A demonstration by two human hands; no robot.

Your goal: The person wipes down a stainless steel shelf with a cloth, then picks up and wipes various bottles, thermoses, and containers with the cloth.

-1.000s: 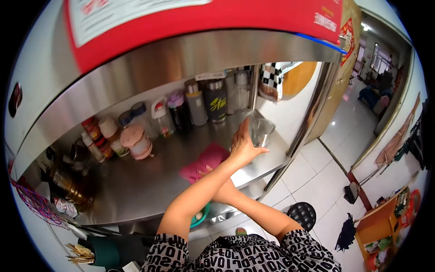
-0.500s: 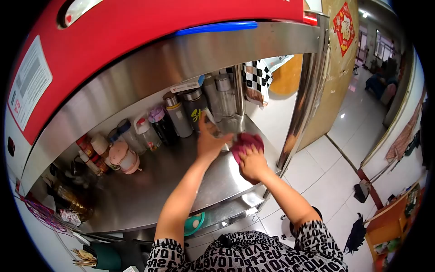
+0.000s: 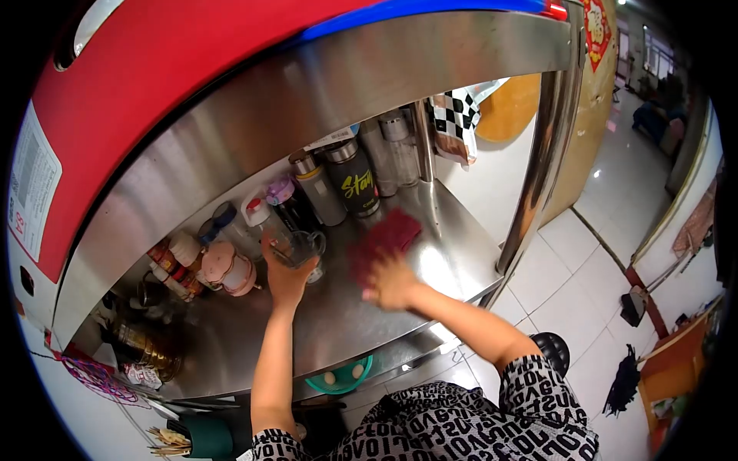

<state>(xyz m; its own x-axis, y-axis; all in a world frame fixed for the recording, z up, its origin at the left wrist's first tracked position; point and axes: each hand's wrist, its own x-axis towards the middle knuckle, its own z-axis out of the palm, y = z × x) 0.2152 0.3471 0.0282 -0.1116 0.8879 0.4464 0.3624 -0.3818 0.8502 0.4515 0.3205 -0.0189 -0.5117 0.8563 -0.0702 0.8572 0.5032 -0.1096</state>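
Note:
My left hand (image 3: 286,283) is wrapped round a clear glass cup with a handle (image 3: 306,246), held just above the steel shelf in front of the bottles. My right hand (image 3: 396,283), blurred by motion, presses a dark red cloth (image 3: 393,233) against the steel shelf (image 3: 346,315). Behind the cloth stands a black tumbler with yellow lettering (image 3: 355,184). A grey bottle (image 3: 321,194) and a black bottle with a purple lid (image 3: 292,201) are close behind the glass cup.
Clear bottles (image 3: 401,154) fill the back right corner. Left of my left hand are a pink pot (image 3: 229,269) and several jars. A steel post (image 3: 542,146) rises at the shelf's right front, and a red box (image 3: 192,54) sits overhead. Below is a green basin (image 3: 342,380).
My left hand has carried the glass cup left, away from the right-hand end of the shelf. My right hand and the cloth have moved left across the steel. The head view has shifted.

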